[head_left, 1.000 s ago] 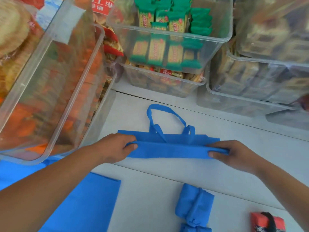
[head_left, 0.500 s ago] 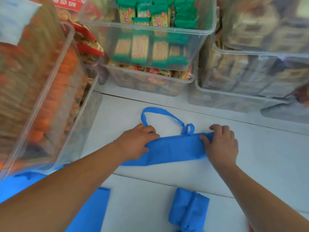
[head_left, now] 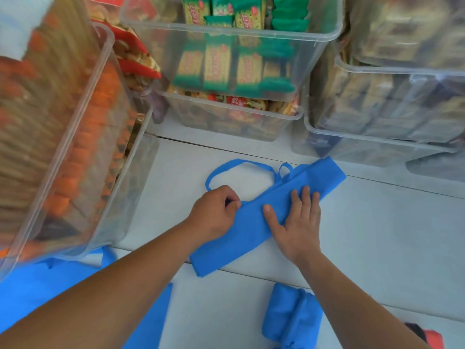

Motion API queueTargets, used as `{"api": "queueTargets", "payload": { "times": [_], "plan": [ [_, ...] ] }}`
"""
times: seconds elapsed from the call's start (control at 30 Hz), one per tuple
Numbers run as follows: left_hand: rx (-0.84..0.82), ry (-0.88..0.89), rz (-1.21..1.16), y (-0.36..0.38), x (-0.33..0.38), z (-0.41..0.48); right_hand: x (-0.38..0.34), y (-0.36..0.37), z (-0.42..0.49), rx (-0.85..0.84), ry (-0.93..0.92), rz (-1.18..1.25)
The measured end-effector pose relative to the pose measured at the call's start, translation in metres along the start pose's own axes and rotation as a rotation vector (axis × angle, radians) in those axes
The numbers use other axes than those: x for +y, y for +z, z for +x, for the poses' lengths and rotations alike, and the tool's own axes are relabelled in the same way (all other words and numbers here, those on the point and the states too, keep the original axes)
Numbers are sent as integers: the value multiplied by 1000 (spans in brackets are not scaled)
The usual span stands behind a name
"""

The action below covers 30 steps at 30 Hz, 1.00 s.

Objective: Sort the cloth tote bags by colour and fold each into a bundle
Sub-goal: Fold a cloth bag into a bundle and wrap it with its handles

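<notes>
A blue tote bag point(head_left: 254, 222), folded into a long narrow strip, lies diagonally on the white table, its handle loops point(head_left: 239, 165) spread toward the bins. My left hand point(head_left: 215, 212) pinches the strip's upper edge with curled fingers. My right hand point(head_left: 298, 220) lies flat on the strip's middle, fingers straight, pressing it down. A finished blue bundle point(head_left: 292, 321) sits near the front edge. A red bundle with a black strap point(head_left: 432, 336) peeks in at the bottom right, partly hidden by my right arm.
Flat blue bags point(head_left: 37, 293) lie at the lower left under my left arm. Clear plastic bins of snacks crowd the table: one at the left point(head_left: 105, 102), stacked ones at the back point(head_left: 251, 41) and at the right point(head_left: 377, 137).
The folded strip has swung from lying crosswise to a diagonal, its right end now toward the bins. My right hand went from gripping the strip's end to pressing flat on its middle.
</notes>
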<state>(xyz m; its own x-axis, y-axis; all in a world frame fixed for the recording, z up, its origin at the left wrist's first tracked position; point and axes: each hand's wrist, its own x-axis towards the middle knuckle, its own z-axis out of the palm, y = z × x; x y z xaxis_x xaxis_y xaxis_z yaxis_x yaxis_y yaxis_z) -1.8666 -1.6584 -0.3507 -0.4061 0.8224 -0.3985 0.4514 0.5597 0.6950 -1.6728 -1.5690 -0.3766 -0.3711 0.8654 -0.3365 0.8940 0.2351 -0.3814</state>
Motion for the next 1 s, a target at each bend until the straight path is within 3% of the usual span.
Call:
{"api": "queueTargets", "payload": {
  "times": [0.1, 0.23, 0.37, 0.53, 0.63, 0.7, 0.8, 0.87, 0.93, 1.0],
  "plan": [
    [30, -94, -135, -5, -4, -5, -1, -2, 2, -33, -12, 11],
    [-39, -58, -283, 3, -5, -26, 7, -2, -1, -32, -77, -9],
    [-178, 28, -84, 7, -7, -56, -3, -6, -5, -185, -189, -139],
    [-232, -158, -136, 3, -33, -110, -39, 15, -36, -270, -328, -294],
    [-136, -201, -161, -2, -50, -137, -56, 30, -55, -274, -300, -254],
    [-18, -272, -347, -5, -59, -157, -58, 36, -63, -258, -260, -210],
    [275, -275, -421, -8, -65, -183, -51, 45, -77, -219, -313, -321],
    [358, -266, -438, -10, -62, -189, -55, 49, -83, -220, -334, -409],
    [269, -276, -508, -12, -58, -187, -66, 49, -84, -257, -329, -507],
    [61, -310, -512, -13, -58, -182, -76, 49, -84, -318, -334, -616]
  ]
}}
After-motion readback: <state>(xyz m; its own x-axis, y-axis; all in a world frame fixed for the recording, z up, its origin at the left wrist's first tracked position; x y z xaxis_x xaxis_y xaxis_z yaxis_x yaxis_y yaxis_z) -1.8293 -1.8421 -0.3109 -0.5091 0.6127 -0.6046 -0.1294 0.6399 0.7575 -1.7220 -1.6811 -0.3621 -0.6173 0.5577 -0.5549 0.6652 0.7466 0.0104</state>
